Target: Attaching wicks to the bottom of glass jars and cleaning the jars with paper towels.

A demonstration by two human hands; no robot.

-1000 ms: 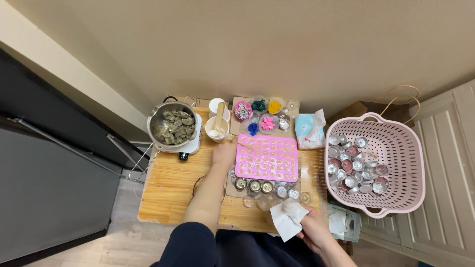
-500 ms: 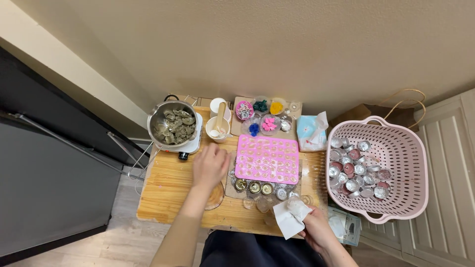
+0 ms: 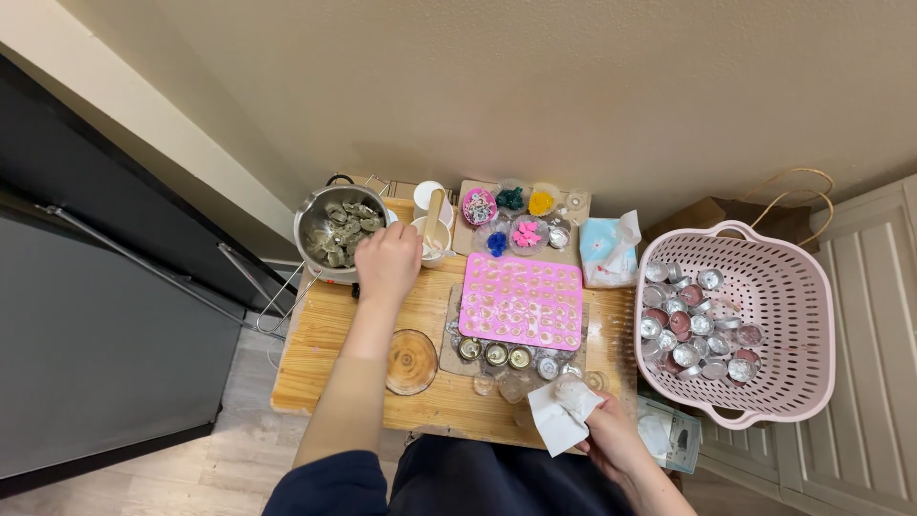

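Wooden table (image 3: 334, 344): left hand (image 3: 387, 260) at metal pot (image 3: 330, 229), grip unclear; right hand (image 3: 611, 435) gripping white tissue (image 3: 557, 420)

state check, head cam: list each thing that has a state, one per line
Left hand: at the rim of the metal pot, grip unclear.
Right hand: holding a white tissue.
Metal pot: uncovered, holds grey-green chunks.
Pink silicone mould: flat on the table, cavities look filled.
Pink basket: partly filled with tealight cups.
Tissue pack: open, one sheet sticking up.
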